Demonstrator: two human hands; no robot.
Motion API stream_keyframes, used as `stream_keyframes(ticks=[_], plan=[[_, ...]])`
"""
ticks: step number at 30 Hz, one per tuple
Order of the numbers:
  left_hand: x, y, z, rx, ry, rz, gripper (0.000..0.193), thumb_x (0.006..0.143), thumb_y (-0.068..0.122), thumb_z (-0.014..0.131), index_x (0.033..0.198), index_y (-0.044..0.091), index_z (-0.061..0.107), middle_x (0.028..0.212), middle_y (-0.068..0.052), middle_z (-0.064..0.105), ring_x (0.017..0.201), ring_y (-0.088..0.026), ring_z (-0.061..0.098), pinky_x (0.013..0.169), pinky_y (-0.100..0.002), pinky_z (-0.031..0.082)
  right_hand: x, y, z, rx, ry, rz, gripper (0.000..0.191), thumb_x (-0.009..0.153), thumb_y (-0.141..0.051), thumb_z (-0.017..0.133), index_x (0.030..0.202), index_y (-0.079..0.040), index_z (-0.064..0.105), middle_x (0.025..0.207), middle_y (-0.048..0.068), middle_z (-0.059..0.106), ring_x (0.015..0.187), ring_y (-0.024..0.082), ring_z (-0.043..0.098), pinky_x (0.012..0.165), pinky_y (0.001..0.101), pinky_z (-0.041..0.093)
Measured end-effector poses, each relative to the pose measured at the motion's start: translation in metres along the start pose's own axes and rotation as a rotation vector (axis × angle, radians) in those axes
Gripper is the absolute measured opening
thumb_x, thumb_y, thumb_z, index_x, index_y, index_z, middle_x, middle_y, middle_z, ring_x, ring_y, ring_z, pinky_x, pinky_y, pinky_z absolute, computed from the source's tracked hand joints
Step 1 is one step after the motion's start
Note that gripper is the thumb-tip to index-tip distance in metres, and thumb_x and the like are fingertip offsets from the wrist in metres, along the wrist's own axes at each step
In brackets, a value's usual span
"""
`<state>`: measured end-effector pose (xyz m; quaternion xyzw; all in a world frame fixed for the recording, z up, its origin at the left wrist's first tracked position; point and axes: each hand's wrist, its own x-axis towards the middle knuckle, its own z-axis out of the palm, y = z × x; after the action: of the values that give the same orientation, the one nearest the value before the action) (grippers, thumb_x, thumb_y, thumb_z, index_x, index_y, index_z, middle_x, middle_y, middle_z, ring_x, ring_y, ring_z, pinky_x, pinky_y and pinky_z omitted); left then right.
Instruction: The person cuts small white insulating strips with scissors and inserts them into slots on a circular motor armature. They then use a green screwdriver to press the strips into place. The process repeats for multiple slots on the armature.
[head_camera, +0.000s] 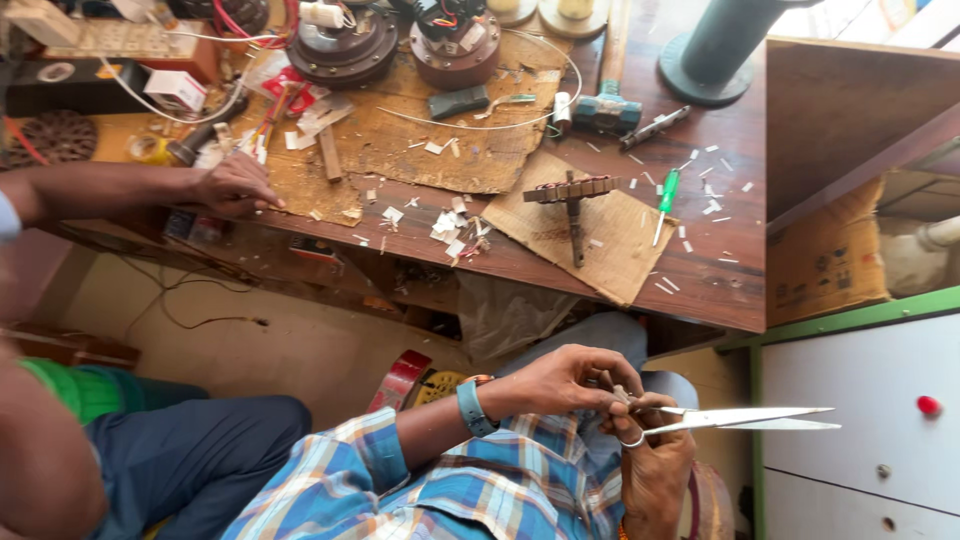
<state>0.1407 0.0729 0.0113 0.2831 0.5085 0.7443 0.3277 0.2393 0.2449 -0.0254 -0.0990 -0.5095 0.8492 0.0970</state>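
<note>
My right hand (655, 465), a ring on one finger, grips a pair of long silver scissors (745, 418) whose nearly closed blades point right. My left hand (560, 382), with a blue-strapped watch on its wrist, pinches a small pale piece (621, 395) right at the base of the blades. Both hands are held over my lap, below the front edge of the wooden workbench (730, 290). On a cardboard sheet (610, 240) on the bench stands a wound motor stator on a shaft (572, 195).
Another person's hand (235, 185) rests on the bench at left among paper scraps. A green screwdriver (664, 200), several motor parts (345, 45), wires and a dark cylinder (715, 50) crowd the bench. A white cabinet with a red knob (928, 405) stands at right.
</note>
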Motion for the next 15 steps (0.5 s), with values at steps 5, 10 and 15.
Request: stream_keyframes(ticks=[5,10,15], plan=[[0.011,-0.011,-0.026,-0.129,0.002,-0.153,0.026,0.098,0.015,0.072,0.117,-0.002,0.068,0.099,-0.006,0.073,0.09,-0.012,0.071,0.082,-0.027,0.06,0.017,-0.002,0.017,-0.219,0.059,-0.065,0.029,0.086,0.002,0.078,0.111,0.003,0.063,0.099,0.01,0.071,0.088,0.016,0.068,0.08,0.0284,0.057],[0.026,-0.003,-0.045,0.112,0.066,-0.02,0.023,0.098,0.014,0.076,0.112,-0.004,0.07,0.1,-0.007,0.072,0.092,-0.013,0.07,0.081,-0.027,0.06,0.053,-0.01,0.022,-0.371,-0.011,-0.026,0.032,0.084,0.001,0.077,0.112,0.001,0.063,0.098,0.012,0.073,0.089,0.017,0.071,0.081,0.0279,0.058],[0.054,0.002,-0.058,0.48,0.194,0.2,0.022,0.097,0.014,0.078,0.11,-0.004,0.073,0.1,-0.008,0.071,0.09,-0.015,0.069,0.079,-0.028,0.057,0.096,-0.011,0.016,-0.399,-0.022,-0.052,0.033,0.085,0.0,0.077,0.115,0.001,0.063,0.095,0.012,0.072,0.086,0.017,0.071,0.078,0.0281,0.059]])
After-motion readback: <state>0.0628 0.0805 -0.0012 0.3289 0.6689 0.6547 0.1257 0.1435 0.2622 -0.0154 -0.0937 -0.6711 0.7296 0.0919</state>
